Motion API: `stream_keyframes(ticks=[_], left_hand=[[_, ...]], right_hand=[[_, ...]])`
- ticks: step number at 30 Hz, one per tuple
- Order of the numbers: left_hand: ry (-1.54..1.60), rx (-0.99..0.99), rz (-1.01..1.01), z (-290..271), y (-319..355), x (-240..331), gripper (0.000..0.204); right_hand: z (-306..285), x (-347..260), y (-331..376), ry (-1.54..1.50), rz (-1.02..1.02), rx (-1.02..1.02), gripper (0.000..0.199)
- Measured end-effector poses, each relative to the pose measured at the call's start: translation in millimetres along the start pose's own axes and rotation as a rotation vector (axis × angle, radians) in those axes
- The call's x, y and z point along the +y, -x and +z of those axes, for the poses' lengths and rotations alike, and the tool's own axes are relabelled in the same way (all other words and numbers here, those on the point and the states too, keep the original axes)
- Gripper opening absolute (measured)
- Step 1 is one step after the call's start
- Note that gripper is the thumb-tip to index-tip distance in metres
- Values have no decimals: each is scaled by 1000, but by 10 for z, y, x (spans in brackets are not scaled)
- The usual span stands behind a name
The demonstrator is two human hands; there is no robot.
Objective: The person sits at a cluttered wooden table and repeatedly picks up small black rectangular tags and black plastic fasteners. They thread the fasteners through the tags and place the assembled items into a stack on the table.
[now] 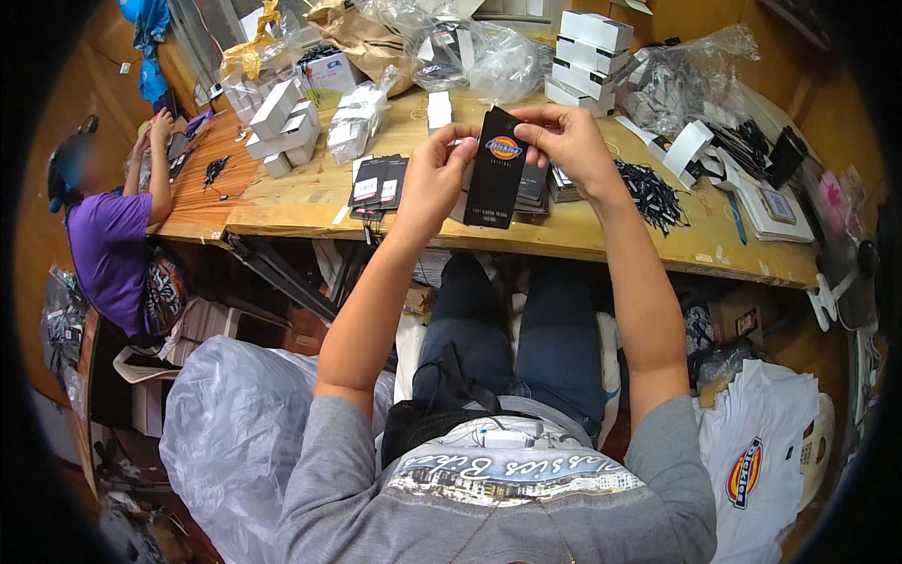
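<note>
Above the table's front edge, a black hang tag [492,183] with a coloured oval emblem is held up in front of me. My right hand [568,146] pinches its upper right side between thumb and fingers. My left hand [442,169] is closed in a pinch beside the tag's left edge; what lies between those fingertips I cannot make out. Behind the tag, a stack of dark tags [533,193] is partly hidden. More black tags [378,185] with white labels lie left of my left hand. A heap of black tag strings [650,195] lies right of my right forearm.
White boxes [590,58] are stacked at the back, with more boxes [285,127] at left. Clear plastic bags [507,61] crowd the far side of the wooden table [601,242]. A person in purple [111,240] works at left. White shirts [756,442] lie at lower right.
</note>
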State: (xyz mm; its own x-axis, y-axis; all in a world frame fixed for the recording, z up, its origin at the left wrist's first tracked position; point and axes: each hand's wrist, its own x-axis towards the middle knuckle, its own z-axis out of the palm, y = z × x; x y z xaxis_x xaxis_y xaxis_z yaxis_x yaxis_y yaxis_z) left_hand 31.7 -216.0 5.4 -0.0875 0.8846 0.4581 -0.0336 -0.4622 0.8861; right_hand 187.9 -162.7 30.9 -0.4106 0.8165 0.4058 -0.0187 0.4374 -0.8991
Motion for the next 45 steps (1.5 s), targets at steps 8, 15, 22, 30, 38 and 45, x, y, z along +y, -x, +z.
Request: stream_keyframes(ticks=[8,15,22,30,38,45], left_hand=[[148,55,-202,73,469,-22,15],[226,27,-293,155,738,-82,11],[229,39,-308,171,796,-164,12],[57,14,-230,163,884,-287,7],[41,29,-157,388,1049,-434,13],[187,18,-240,339,1051,-394,12]], right_hand=[[-392,87,81,267,26,78,17],[-807,840,-138,914,216,-13,29],[-774,800,-132,792,159,43,23],[-393,165,607,-23,175,1,14],[-23,335,974,262,43,-48,21],[-900,610,219,816,-25,343,13]])
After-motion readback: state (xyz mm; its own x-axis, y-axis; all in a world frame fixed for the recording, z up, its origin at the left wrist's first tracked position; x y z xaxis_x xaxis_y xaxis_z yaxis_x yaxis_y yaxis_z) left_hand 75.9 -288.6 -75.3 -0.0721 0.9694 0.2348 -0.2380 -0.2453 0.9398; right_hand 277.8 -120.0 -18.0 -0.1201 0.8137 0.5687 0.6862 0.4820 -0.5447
